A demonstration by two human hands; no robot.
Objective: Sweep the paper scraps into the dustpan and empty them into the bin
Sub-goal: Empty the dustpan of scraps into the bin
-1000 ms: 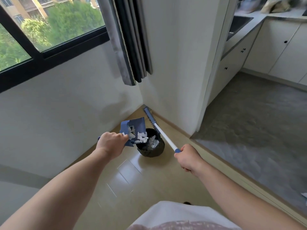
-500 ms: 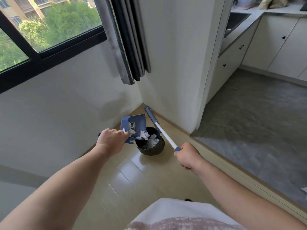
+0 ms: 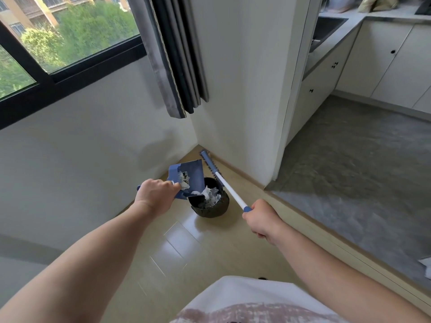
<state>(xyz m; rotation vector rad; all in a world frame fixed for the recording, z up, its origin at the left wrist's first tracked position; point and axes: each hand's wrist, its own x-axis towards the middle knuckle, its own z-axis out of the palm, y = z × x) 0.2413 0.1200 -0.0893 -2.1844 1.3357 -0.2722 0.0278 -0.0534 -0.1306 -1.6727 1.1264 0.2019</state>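
My left hand (image 3: 155,197) grips the handle of a blue dustpan (image 3: 191,177), which is tilted with its lip over a small black bin (image 3: 210,209) on the floor. White paper scraps (image 3: 211,194) lie in the bin, and one scrap (image 3: 183,184) clings inside the pan. My right hand (image 3: 262,217) holds the end of a broom's white handle (image 3: 229,190). The blue broom head (image 3: 207,160) rests on the floor in the corner behind the bin.
White walls meet in a corner just behind the bin, with a dark curtain (image 3: 177,57) hanging above. A raised grey floor (image 3: 363,173) with white cabinets (image 3: 382,61) lies to the right. A white scrap (image 3: 425,266) lies at the right edge.
The dustpan has tipped up more steeply over the bin, and the scraps have slid from it down into the bin. The broom has stayed in place.
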